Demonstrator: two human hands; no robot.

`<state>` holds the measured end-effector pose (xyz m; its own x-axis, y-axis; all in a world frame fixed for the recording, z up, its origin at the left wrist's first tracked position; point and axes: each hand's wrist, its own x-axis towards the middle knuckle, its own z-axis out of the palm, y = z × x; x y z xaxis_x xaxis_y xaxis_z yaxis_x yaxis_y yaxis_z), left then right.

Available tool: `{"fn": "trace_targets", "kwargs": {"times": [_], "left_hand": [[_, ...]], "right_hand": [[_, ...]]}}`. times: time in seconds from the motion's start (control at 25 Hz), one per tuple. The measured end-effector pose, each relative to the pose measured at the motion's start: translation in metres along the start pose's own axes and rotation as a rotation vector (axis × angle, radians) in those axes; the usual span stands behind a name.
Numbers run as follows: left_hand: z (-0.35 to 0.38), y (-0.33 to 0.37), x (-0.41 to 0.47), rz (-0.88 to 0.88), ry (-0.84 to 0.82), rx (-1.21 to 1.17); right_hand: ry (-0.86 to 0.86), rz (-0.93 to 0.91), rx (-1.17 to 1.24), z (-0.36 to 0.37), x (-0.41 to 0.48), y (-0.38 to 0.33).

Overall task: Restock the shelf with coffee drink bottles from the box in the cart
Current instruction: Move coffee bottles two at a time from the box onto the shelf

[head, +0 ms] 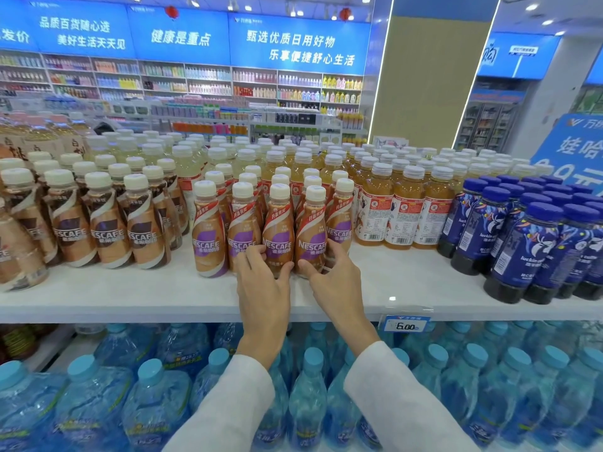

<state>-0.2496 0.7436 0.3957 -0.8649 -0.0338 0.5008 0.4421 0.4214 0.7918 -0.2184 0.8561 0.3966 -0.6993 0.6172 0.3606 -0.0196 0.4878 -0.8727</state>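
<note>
**Inspector:** Status of the hands?

**Me:** Both are engaged at the centre of the frame. My left hand (261,285) has its fingers (253,252) curled round the lower body of one purple-label coffee bottle (278,220). My right hand (339,278) grips the neighbouring purple-label bottle (314,223) the same way, thumb on the near side, fingers (337,252) wrapped round the far side. Neither hand is free.

**Inspector:** Location of the stock?

**Me:** Both bottles stand upright on the white shelf (130,295), at the front of the purple-label block, close against each other and the rows behind. The box and cart are out of view.

**Inspector:** Why the low grip?

**Me:** My judgement: it steadies a tall, narrow bottle while it is squared into line, label facing out.

**Inspector:** Neighbours?

**Me:** Brown-label coffee bottles (107,230) at frame left, orange tea bottles (404,207) just right of the block, dark blue bottles (522,249) at far right, water bottles (156,396) on the shelf below. Packing is tight, so a careless push could topple a row.

**Inspector:** Remaining work?

**Me:** Cannot tell. The bare shelf front suggests room for more.
</note>
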Motion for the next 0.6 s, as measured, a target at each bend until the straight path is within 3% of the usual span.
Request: {"fn": "trace_targets", "kwargs": {"times": [0.6], "left_hand": [[-0.023,-0.008,-0.016,0.031,-0.086,-0.011]], "right_hand": [[-0.094,-0.026,-0.059,-0.020,-0.041,-0.009]]}}
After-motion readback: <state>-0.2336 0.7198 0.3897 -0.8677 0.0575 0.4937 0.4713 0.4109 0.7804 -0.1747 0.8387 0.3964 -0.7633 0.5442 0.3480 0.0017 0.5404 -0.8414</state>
